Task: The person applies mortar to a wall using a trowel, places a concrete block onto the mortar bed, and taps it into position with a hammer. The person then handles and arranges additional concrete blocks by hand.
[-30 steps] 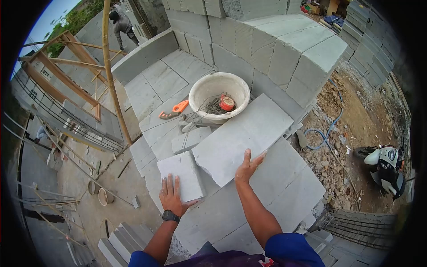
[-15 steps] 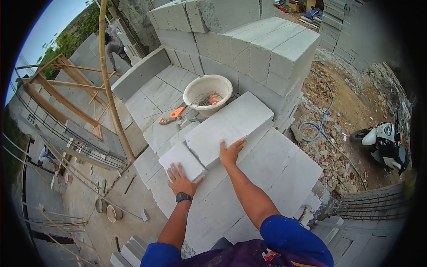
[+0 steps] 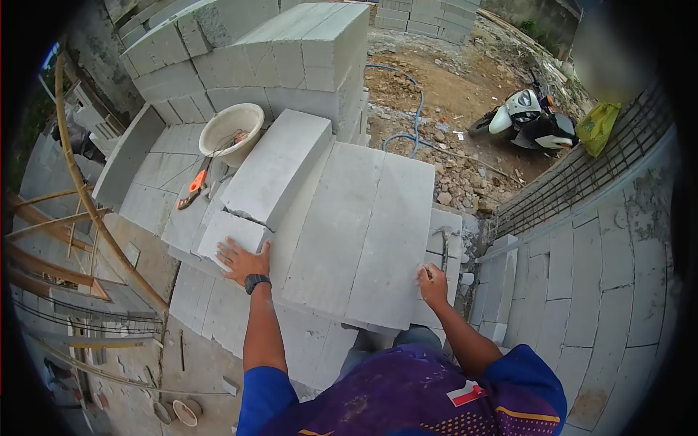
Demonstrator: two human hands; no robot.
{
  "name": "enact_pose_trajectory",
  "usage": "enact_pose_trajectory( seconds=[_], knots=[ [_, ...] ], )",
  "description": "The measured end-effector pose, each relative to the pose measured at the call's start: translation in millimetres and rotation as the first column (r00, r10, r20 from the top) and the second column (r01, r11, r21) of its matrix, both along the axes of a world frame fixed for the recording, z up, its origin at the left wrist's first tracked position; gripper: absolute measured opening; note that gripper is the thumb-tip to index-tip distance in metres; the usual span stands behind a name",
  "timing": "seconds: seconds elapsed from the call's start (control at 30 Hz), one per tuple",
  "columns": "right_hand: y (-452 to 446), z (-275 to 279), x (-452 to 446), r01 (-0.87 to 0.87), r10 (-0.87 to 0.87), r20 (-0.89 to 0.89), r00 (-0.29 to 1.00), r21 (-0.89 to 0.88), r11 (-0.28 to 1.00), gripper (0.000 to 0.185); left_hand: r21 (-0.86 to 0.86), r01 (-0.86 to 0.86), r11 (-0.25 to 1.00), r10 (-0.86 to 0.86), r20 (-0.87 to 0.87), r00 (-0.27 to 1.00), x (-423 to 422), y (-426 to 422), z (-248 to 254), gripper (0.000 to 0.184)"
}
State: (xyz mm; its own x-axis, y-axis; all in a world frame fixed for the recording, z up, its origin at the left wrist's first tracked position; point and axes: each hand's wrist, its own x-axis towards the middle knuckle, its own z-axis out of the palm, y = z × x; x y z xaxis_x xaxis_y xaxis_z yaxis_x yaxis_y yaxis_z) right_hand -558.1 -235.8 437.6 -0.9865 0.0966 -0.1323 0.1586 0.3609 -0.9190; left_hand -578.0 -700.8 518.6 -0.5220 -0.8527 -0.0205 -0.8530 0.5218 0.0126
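Note:
My left hand (image 3: 246, 263) lies with fingers spread on a small cut block (image 3: 231, 231), light grey like the others. That piece sits end to end with a longer block (image 3: 280, 163), with a narrow uneven joint between them. My right hand (image 3: 434, 285) is closed at the right edge of the wide block surface (image 3: 342, 240). Its fingers are curled, and what they hold, if anything, is too small to make out. Just beyond it is a hammer (image 3: 445, 245), its head pointing away from me.
A pale bucket (image 3: 231, 135) with wire in it stands behind the long block, beside an orange-handled tool (image 3: 193, 190). Stacked blocks (image 3: 291, 65) rise at the back. A bamboo pole (image 3: 94, 211) leans left. Beyond are a blue hose (image 3: 418, 109), rubble and a scooter (image 3: 527, 120).
My right hand has left the long block and moved right, near the hammer, its fingers now curled. My left hand stays on the small block. The view has turned to the right.

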Motion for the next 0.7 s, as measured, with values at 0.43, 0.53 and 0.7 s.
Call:
enact_pose_trajectory(
  seconds=[0.43,0.53,0.7],
  knots=[
    [163,-122,266,0.504,-0.551,0.405,0.73,0.227,0.833,0.029,0.171,0.914,0.367,-0.899,-0.188,0.396,41,275,-78,0.102],
    [164,-147,326,0.551,-0.582,0.484,0.653,0.222,0.804,0.041,0.131,0.962,0.24,-0.954,-0.151,0.258,37,342,-93,0.098],
    [154,-145,424,0.64,-0.633,0.62,0.463,0.26,0.723,0.042,0.103,0.954,0.282,-0.957,-0.035,0.287,45,387,-102,0.094]
  ],
)
